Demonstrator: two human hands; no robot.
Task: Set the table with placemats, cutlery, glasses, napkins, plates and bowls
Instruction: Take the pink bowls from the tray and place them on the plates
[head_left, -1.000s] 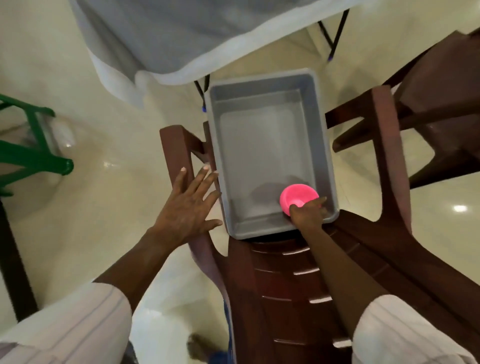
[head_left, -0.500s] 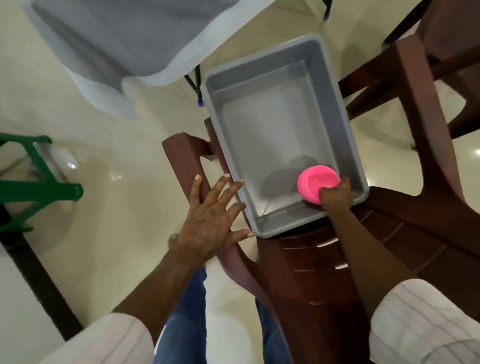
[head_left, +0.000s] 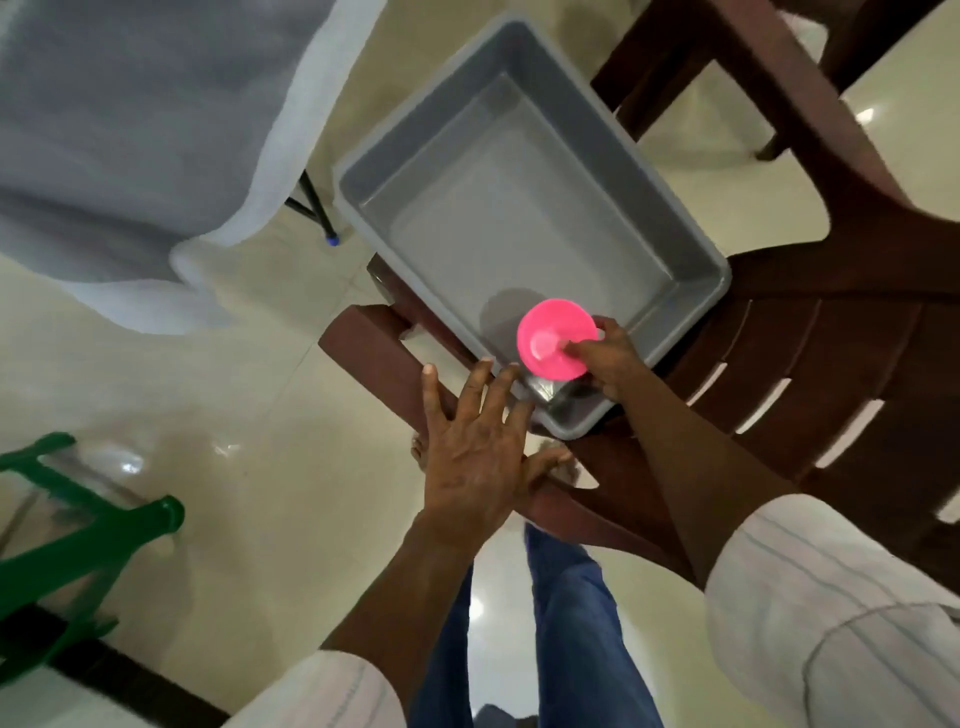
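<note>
Nearest, the left hand (head_left: 475, 452) lay spread and flat over the brown chair's armrest (head_left: 363, 332), holding nothing. Just beyond it to the right, the right hand (head_left: 608, 358) pinched the round pink bowl (head_left: 550, 343) by its rim above the near corner of the grey tub (head_left: 519, 218). The cloth-covered table (head_left: 130, 104) stood farther off to the left, so the bowl probably had to travel leftward, past the left hand

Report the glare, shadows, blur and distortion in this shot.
Head view: lights glare off the glossy floor; the pink bowl casts a soft shadow on the grey tub; the tablecloth is blurred; wide-angle distortion stretches the frame's edges.
</note>
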